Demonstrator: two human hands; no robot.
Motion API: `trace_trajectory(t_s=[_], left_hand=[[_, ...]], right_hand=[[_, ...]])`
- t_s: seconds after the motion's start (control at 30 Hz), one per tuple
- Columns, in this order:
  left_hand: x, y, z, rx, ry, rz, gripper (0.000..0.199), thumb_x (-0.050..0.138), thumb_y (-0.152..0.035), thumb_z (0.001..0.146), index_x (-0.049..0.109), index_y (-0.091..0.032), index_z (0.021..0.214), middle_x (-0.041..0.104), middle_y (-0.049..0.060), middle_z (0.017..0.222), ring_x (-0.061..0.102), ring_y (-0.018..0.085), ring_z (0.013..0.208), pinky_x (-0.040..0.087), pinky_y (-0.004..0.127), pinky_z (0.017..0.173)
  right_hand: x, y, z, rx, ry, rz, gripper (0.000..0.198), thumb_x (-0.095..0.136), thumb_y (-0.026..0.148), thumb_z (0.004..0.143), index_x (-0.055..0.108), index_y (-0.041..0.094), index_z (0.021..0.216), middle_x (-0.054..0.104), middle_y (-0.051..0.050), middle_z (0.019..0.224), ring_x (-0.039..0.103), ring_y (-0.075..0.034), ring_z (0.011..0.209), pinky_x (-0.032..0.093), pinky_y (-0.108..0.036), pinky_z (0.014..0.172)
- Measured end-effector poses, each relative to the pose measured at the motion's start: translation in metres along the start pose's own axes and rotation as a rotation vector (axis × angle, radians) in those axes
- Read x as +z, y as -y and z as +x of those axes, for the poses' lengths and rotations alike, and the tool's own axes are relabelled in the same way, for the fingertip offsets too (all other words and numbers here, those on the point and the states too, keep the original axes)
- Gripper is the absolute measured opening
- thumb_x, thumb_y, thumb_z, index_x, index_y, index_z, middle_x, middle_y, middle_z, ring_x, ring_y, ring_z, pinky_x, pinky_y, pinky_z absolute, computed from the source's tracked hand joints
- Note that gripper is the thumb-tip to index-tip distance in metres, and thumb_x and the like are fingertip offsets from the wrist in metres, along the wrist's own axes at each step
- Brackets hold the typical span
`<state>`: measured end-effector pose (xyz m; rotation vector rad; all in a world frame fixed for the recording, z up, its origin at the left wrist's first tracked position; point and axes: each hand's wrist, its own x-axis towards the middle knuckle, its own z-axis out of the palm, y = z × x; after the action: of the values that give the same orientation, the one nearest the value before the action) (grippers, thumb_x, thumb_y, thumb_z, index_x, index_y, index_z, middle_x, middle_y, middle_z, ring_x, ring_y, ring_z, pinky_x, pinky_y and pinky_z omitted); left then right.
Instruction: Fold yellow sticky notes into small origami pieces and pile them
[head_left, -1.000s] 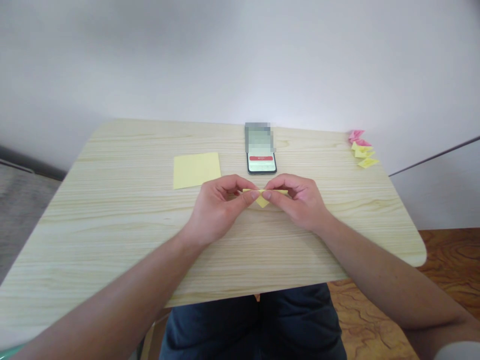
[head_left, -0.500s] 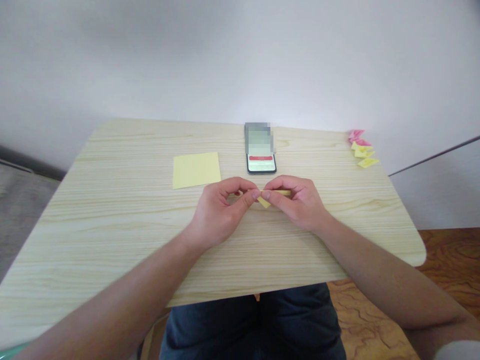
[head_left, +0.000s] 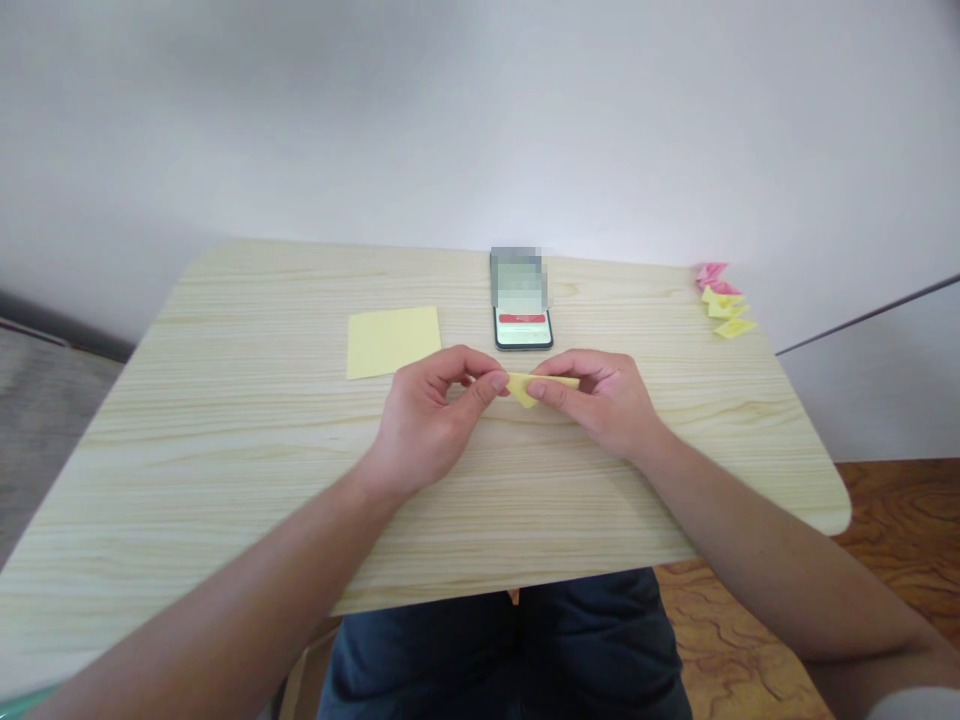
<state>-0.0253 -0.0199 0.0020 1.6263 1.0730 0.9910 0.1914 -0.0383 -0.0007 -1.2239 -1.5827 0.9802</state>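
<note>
Between my two hands is a small folded piece of yellow paper (head_left: 520,388), with a straight upper edge and a point hanging down. My left hand (head_left: 442,415) pinches its left end between thumb and fingertips. On the other side, my right hand (head_left: 596,400) grips it with the thumb in front and the fingers behind, partly hiding it. Just beyond my left hand lies a flat sheet of yellow paper (head_left: 393,342). A phone (head_left: 523,330) with a lit screen rests past the folded paper.
Folded paper pieces, pink (head_left: 712,277) and yellow (head_left: 724,304), sit in a row at the far right of the wooden table (head_left: 247,400). A pale wall (head_left: 450,120) rises behind the table's back edge.
My left hand has shifted slightly left, so the fingertips of both hands are farther apart. More of the folded yellow paper shows between them.
</note>
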Motion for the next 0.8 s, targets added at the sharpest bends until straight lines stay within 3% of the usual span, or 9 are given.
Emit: trace_trajectory(t_s=[0.2,0.8], left_hand=[[-0.0031,0.0000,0.0015,-0.020,-0.054,0.002,0.020,0.071,-0.039,0.089,0.073,-0.020,0.088,0.076,0.004,0.087,0.068,0.020,0.082,0.052,0.033,0.080],[-0.0045,0.0048,0.0059,-0.043,-0.051,-0.147,0.024,0.074,-0.040,0.087,0.072,-0.016,0.088,0.074,0.005,0.083,0.067,0.018,0.080,0.052,0.030,0.078]], right_hand=[[-0.0053,-0.0023,0.0007,0.032,-0.035,0.025,0.021,0.079,0.042,0.084,0.080,0.022,0.088,0.079,-0.003,0.083,0.072,-0.018,0.077,0.056,-0.031,0.073],[-0.0094,-0.0025,0.0032,0.099,0.034,0.042,0.028,0.078,0.047,0.085,0.079,0.018,0.085,0.080,-0.005,0.079,0.074,-0.017,0.073,0.058,-0.028,0.070]])
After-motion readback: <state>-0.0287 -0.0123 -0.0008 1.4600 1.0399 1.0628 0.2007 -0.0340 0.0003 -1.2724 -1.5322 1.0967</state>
